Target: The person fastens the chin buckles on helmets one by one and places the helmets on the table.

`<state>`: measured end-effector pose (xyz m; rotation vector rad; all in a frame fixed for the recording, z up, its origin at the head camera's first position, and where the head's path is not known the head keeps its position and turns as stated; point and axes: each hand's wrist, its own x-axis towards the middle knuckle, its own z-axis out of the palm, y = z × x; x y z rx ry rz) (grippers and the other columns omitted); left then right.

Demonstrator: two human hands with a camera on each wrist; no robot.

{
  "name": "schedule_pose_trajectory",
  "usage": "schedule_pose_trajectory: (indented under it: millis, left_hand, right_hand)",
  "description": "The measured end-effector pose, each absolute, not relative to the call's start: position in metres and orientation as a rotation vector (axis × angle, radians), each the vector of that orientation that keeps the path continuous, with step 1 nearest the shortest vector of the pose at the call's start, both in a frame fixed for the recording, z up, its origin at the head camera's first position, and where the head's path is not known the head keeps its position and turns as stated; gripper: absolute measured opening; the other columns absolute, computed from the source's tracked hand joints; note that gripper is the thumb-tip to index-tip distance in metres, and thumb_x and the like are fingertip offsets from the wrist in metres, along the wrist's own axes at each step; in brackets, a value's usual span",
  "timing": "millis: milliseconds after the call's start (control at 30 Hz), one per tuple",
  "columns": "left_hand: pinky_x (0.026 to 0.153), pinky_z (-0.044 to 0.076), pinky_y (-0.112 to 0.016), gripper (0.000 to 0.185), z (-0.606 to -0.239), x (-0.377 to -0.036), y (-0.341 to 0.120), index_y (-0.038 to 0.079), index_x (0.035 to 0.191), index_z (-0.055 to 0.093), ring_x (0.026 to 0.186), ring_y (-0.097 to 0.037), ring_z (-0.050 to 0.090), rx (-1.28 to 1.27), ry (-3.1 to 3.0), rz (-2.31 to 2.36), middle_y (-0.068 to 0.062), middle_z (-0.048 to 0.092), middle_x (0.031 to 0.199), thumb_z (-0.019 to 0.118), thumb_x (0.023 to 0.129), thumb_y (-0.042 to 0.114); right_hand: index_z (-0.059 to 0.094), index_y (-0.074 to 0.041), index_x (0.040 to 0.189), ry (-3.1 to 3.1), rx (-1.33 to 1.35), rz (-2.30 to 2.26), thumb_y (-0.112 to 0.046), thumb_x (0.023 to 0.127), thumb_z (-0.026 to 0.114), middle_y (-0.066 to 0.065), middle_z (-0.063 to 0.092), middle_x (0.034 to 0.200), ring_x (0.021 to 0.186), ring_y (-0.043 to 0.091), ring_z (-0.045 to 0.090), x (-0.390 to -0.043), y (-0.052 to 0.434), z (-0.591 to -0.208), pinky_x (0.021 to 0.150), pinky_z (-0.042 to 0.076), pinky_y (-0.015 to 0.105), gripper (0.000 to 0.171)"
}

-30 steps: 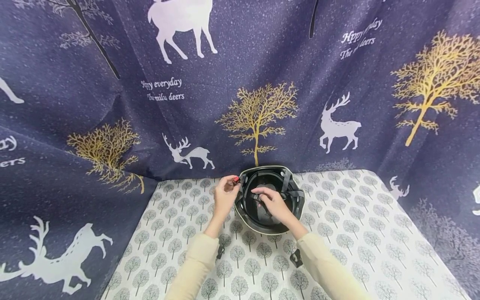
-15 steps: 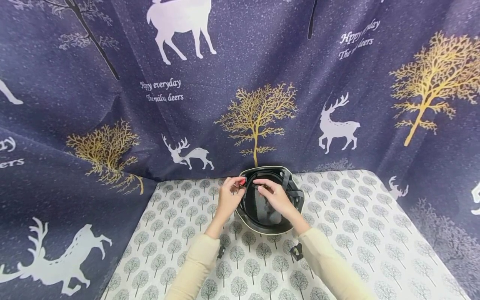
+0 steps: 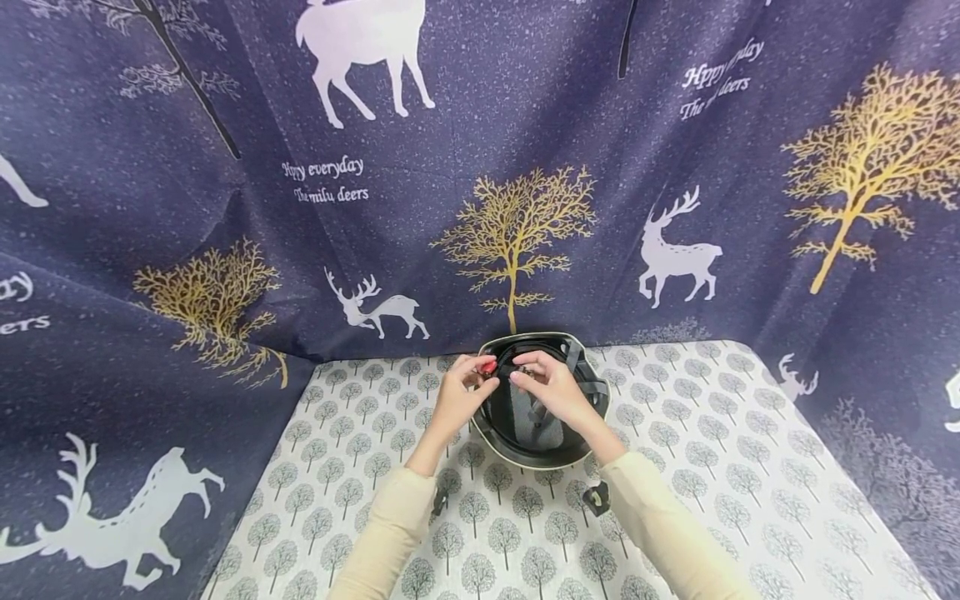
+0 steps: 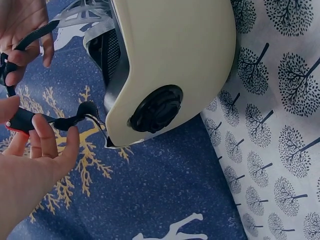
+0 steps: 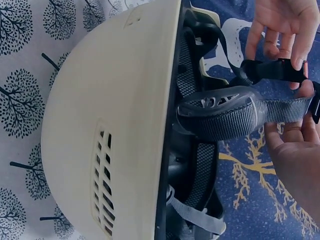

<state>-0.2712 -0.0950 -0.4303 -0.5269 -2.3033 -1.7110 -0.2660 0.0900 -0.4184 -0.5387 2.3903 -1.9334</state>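
— What are the hands doing?

— The left hand (image 3: 455,398) pinches a black buckle piece with a red tab (image 3: 488,366) between thumb and curled fingers, just over the near-left rim of the helmet. The right hand (image 3: 557,392), fingers curled, grips the other grey webbing strap (image 5: 280,111) above the helmet's open bowl. The two hands sit close together, the strap ends almost meeting between them.

— And the helmet itself?

— The helmet (image 3: 592,425) lies upside down on the desk (image 3: 705,467), hollow side up, at the far middle of the surface, close to the hanging cloth. Its shell is smooth, cream-coloured hard plastic, rounded like half an egg, with a row of slotted vents on one side and a round black dial (image 4: 156,109) set into its back. Inside it is dark: black mesh padding, a grey perforated cradle and woven grey straps.

— What surrounds it?

— The desk is covered in a pale cloth printed with rows of small grey trees. Behind and to both sides hangs a navy backdrop (image 3: 480,150), speckled, with white deer, gold trees and white script. Cream sleeves (image 3: 390,533) cover both forearms, and a small black wrist-worn device shows under each.
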Motion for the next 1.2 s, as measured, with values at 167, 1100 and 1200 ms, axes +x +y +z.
schedule_pose_trajectory:
  millis: [167,1100,1200]
  left_hand:
    - [0.089,0.052,-0.041,0.031,-0.412,-0.258,-0.093,-0.008,0.113,0.061,0.078,-0.013,0.053,-0.548,-2.349,-1.711,-0.024,0.055,0.099,0.064,0.083,-0.002]
    - [0.080,0.051,-0.040,0.030,-0.439,-0.281,-0.090,0.006,0.096,0.070,0.083,-0.020,0.063,-0.585,-2.447,-1.240,-0.008,0.069,0.085,0.080,0.071,0.019]
    - [0.074,0.050,-0.034,0.028,-0.438,-0.281,-0.087,0.005,0.092,0.070,0.078,-0.019,0.061,-0.645,-2.405,-1.157,-0.007,0.068,0.081,0.081,0.069,0.016]
  right_hand:
    - [0.056,-0.003,0.115,2.407,-0.520,-1.919,-0.022,0.091,0.060,0.008,0.066,0.081,0.073,0.011,0.060,-0.276,0.093,-0.432,0.066,0.047,0.023,0.031]
    - [0.061,0.003,0.115,2.410,-0.590,-1.813,-0.014,0.090,0.061,0.020,0.067,0.101,0.077,0.001,0.061,-0.284,0.105,-0.435,0.072,0.053,0.024,0.030]
    - [0.063,0.000,0.114,2.426,-0.577,-1.797,-0.016,0.089,0.062,0.020,0.067,0.103,0.080,0.006,0.062,-0.286,0.105,-0.436,0.071,0.053,0.022,0.029]
